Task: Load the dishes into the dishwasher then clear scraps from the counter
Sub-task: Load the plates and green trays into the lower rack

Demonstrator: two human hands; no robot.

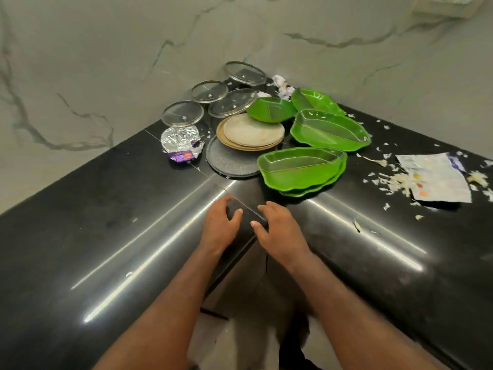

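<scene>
Grey-veined marble wall [106, 62] — white socket [448, 5] upper right.

A stack of round beige plates [252, 133] lies flat, overlapping a dark grey round plate [232, 162] in front of it. Four clear glass lids [182, 113] lie behind and to the left of the stack. Glossy green leaf-shaped dishes [329, 130] spread to its right, one leaning on its rim. A crumpled foil wrapper [181, 142] sits just left of the stack and crumpled tissue [282, 85] behind it. White scraps [397, 181] and a stained paper sheet [437, 180] lie well to the right.
</scene>
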